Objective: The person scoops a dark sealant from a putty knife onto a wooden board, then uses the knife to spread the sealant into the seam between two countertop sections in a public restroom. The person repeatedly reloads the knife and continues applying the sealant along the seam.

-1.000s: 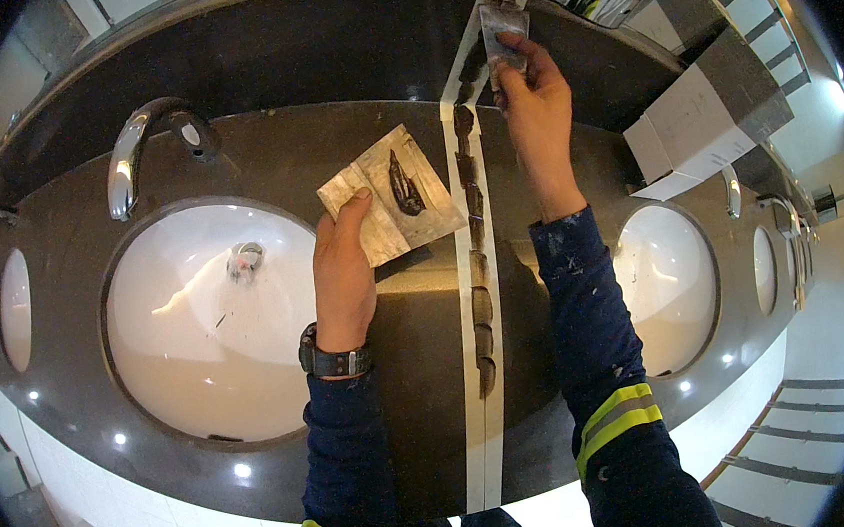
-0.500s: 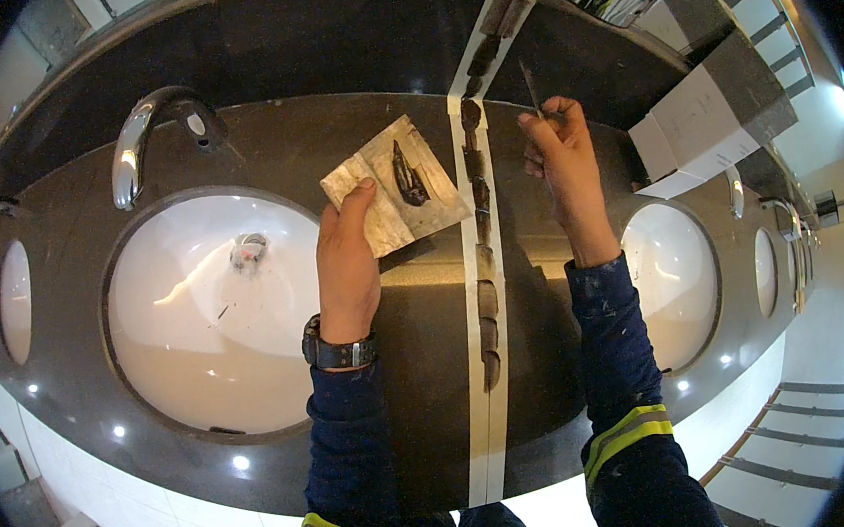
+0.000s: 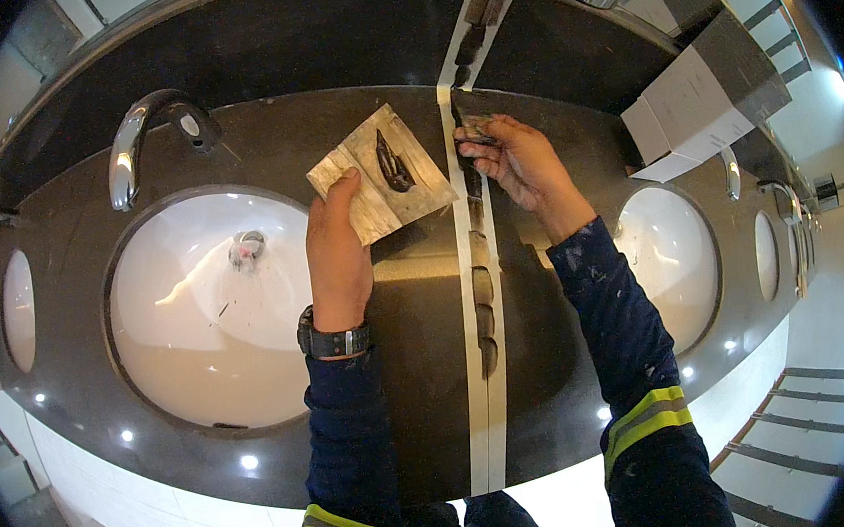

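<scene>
Well to the left of the taped seam (image 3: 476, 399), a white basin (image 3: 182, 335) is set into the dark countertop (image 3: 421, 364), with a chrome tap (image 3: 122, 164) arched behind it. Nearer the seam, on that same side, a small board (image 3: 363, 190) is pinched by the left hand (image 3: 336, 256), its thumb laid on top; a lump of dark paste (image 3: 392, 166) is carried on it. Along the seam itself, dark filler (image 3: 482, 283) is seen in separate dabs. At the seam's upper flat stretch, just below the upright panel (image 3: 273, 51), a thin scraper (image 3: 476, 126) is pinched by the right hand (image 3: 529, 169) from the right; whether the filler is touched cannot be told. Half a second ago the scraper was held clear, right of the seam; now it has been brought back over it, so filling or smoothing appears to be resumed on the flat part. Well right of the seam, a pale box (image 3: 686, 120) is seen.
</scene>
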Motion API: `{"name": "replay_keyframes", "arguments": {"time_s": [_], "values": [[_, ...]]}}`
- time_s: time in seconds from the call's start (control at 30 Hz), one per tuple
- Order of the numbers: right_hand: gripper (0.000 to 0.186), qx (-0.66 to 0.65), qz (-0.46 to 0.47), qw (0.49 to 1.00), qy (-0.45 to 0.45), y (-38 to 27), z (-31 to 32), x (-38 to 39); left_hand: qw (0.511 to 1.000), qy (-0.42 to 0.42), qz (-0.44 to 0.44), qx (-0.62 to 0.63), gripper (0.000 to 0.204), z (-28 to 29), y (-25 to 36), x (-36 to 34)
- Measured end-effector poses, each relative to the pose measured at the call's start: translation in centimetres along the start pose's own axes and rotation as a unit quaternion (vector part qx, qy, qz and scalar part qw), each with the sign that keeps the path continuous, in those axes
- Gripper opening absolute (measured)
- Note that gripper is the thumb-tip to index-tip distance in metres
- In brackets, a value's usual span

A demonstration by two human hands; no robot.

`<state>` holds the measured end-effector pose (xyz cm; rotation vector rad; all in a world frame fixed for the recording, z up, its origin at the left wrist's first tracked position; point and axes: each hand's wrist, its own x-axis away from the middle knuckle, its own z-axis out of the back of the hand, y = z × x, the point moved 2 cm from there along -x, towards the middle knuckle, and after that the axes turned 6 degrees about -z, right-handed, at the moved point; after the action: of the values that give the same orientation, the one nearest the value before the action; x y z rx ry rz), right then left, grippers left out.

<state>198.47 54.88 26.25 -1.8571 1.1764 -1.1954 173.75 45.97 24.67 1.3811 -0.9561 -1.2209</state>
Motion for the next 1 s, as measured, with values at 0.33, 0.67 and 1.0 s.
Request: {"name": "replay_keyframes", "arguments": {"time_s": [0.33,0.67,1.0], "values": [[0.025,0.003,-0.005,0.999,0.033,-0.4,-1.8,-1.3,0.989,0.031,0.018,0.143,0.032,0.1,-1.6,-0.8],[0.026,0.04,-0.004,0.997,0.072,-0.6,-1.5,-3.3,0.999,0.013,-0.029,-0.02,0.039,0.4,-1.2,-0.4],[0.02,0.03,0.005,0.995,0.097,-0.9,-2.4,-4.2,0.997,0.015,-0.041,-0.059,0.036,0.6,-1.6,-0.3]]}}
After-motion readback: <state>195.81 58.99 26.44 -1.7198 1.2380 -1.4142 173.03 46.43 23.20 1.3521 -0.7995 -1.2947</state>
